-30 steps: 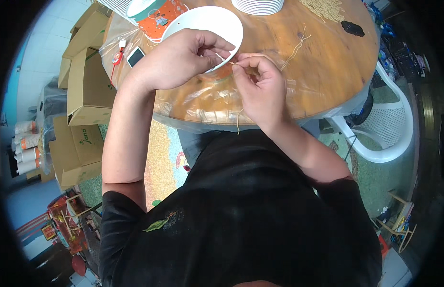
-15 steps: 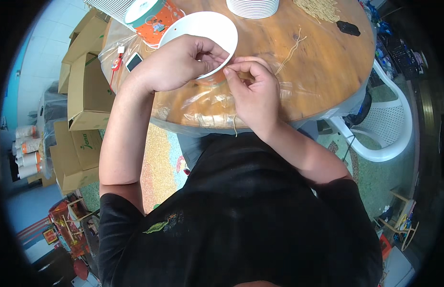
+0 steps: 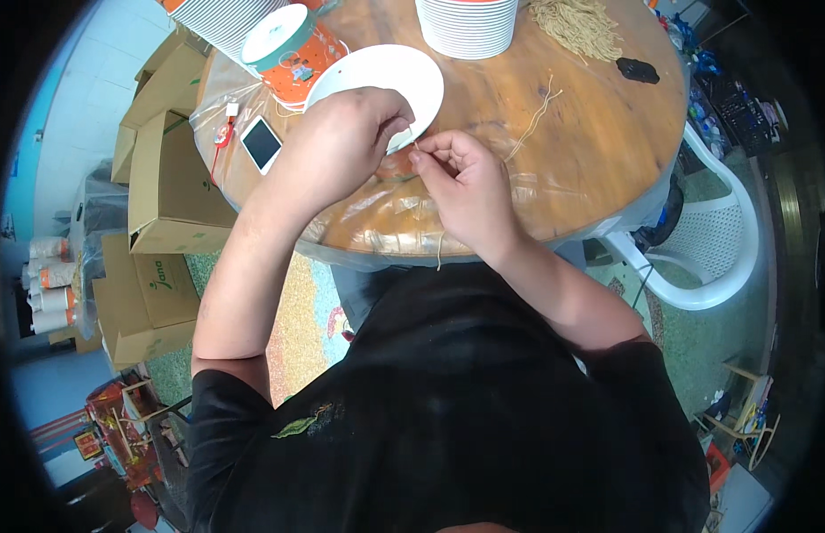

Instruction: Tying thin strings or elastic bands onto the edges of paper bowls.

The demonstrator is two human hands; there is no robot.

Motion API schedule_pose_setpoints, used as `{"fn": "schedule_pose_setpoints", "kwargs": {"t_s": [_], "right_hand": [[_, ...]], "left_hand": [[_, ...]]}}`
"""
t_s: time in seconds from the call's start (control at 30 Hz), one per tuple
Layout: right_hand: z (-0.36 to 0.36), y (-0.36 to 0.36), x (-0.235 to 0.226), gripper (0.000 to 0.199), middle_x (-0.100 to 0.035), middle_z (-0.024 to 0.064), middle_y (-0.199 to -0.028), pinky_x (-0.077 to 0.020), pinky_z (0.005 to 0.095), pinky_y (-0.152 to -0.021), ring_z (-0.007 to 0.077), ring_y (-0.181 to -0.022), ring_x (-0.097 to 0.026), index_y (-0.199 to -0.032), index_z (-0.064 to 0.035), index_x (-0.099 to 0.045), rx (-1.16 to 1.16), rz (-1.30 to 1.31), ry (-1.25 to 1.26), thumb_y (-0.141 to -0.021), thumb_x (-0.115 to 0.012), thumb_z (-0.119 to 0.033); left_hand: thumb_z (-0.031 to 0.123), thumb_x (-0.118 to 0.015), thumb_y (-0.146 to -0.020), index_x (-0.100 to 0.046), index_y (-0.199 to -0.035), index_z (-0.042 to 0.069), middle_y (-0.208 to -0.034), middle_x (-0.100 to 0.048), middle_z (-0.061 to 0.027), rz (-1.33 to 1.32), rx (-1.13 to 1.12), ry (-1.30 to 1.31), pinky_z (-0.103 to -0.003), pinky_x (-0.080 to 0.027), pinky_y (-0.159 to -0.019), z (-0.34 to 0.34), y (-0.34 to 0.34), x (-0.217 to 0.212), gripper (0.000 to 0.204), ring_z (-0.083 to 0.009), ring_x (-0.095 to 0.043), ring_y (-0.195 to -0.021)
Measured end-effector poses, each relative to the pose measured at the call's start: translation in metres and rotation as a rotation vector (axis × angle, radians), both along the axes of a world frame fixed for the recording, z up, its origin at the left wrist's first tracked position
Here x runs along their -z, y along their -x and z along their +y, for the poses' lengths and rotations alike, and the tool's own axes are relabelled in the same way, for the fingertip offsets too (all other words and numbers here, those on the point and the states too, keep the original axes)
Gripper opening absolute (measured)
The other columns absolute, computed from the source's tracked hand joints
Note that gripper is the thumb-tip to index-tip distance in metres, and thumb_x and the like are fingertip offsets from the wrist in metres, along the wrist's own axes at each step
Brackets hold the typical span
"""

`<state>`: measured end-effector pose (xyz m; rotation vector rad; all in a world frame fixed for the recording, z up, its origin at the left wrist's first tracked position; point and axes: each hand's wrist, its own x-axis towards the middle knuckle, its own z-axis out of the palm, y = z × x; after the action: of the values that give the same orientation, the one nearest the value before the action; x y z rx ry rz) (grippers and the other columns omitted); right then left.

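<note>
Straw-coloured fibre strands [image 3: 419, 149] sit pinched between your left hand [image 3: 355, 133] and right hand [image 3: 461, 178], both closed narrowly on them over the desk [image 3: 590, 169] beside the white plate [image 3: 377, 71]. Pull unevenly and I judge they could snap or slip free.

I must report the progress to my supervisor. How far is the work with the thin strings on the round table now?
Done: nothing finished can be made out; the white plate looks bare. In hand: the left hand and right hand pinch one pale strand between them above the table edge; its end hangs down. Left: loose strands lie on the wooden table, and a pile of strands waits at the far side.
</note>
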<state>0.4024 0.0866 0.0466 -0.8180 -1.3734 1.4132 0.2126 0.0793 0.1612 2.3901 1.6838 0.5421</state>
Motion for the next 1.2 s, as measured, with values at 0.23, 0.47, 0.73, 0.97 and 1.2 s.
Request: {"fn": "schedule_pose_setpoints", "kwargs": {"t_s": [0.23, 0.47, 0.73, 0.97, 1.2], "right_hand": [[0.006, 0.006, -0.001, 0.011, -0.083, 0.0119, -0.093, -0.0596, 0.0319, -0.073, 0.014, -0.081, -0.078, -0.11, 0.0043, -0.075, 0.023, -0.037, -0.055, -0.105, -0.077, -0.005], [0.009, 0.002, -0.013, 0.006, -0.072, -0.0005, -0.085, -0.0538, 0.0261, -0.066, 0.0045, -0.074, -0.064, -0.109, 0.0018, -0.074, 0.052, -0.157, -0.07, -0.105, -0.07, 0.004], [0.013, -0.007, -0.024, 0.011, -0.081, 0.0142, -0.091, -0.0601, 0.0355, -0.076, 0.0189, -0.082, -0.079, -0.112, 0.0023, -0.073, 0.042, -0.269, -0.12, -0.103, -0.076, -0.004], [0.018, -0.007, -0.024, 0.009, -0.08, 0.0143, -0.09, -0.0588, 0.0365, -0.074, 0.02, -0.08, -0.078, -0.11, 0.0012, -0.072, 0.02, -0.281, -0.085, -0.103, -0.076, -0.004], [0.011, -0.014, -0.03, 0.013, -0.08, 0.0108, -0.092, -0.0584, 0.0348, -0.076, 0.0171, -0.081, -0.075, -0.115, 0.0002, -0.074, -0.023, -0.332, -0.005, -0.106, -0.075, -0.008]], "left_hand": [[0.032, -0.074, -0.11, -0.077, -0.129, 0.0, -0.116, -0.082, -0.0241, -0.062, -0.392, -0.121, -0.049, -0.062, -0.089, -0.024, -0.018, 0.005, 0.036, -0.0416, -0.081, -0.101], [0.022, -0.076, -0.109, -0.083, -0.116, -0.002, -0.098, -0.082, -0.0235, -0.214, -0.211, 0.251, -0.045, -0.061, -0.083, -0.013, -0.029, -0.002, 0.025, -0.037, -0.081, -0.092], [0.013, -0.077, -0.105, -0.081, -0.123, -0.004, -0.107, -0.084, -0.0225, -0.33, -0.278, 0.231, -0.041, -0.064, -0.087, -0.016, -0.041, -0.002, 0.025, -0.0326, -0.083, -0.096], [0.016, -0.08, -0.102, -0.081, -0.103, -0.004, -0.089, -0.079, -0.0222, -0.272, -0.278, 0.132, -0.043, -0.061, -0.075, -0.005, -0.043, 0.001, 0.019, -0.0327, -0.078, -0.081], [0.011, -0.085, -0.097, -0.085, -0.104, -0.001, -0.093, -0.084, -0.0169, -0.414, -0.291, 0.02, -0.039, -0.062, -0.079, -0.013, -0.042, 0.021, 0.014, -0.0258, -0.081, -0.085]]}}
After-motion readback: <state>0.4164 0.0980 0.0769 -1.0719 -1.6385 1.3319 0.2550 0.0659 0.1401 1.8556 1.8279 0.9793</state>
